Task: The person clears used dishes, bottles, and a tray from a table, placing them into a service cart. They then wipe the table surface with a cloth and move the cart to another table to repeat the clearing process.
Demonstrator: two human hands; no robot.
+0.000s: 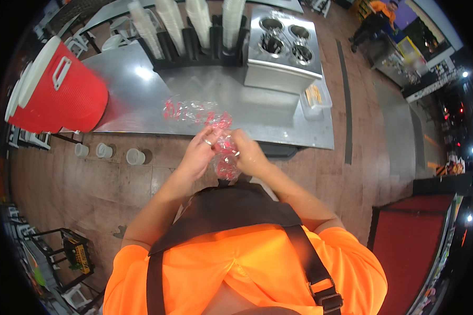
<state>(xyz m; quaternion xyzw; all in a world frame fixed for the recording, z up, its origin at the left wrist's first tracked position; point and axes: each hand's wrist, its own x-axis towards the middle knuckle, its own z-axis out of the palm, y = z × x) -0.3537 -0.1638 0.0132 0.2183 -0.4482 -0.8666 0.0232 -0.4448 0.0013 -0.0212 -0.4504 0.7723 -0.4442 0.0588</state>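
Observation:
Both hands hold a clear plastic wrapper with red print (226,167) in front of my apron, at the near edge of a stainless steel table (130,110). My left hand (199,153), with a ring on one finger, pinches it from the left. On the other side, my right hand (250,153) grips it with curled, slightly blurred fingers. Crumpled film hangs below the hands. More clear film with red print (193,110) stretches over the tabletop to the left; whether it is one piece with the held part I cannot tell.
Red coolers with white lids (71,90) stand at left. Behind are stacked plastic cups (199,23) in a black dispenser (189,47) and a steel utensil holder (283,51). A clear container (314,102) sits at right. White tubs (135,156) rest below the table; a person (374,23) stands far right.

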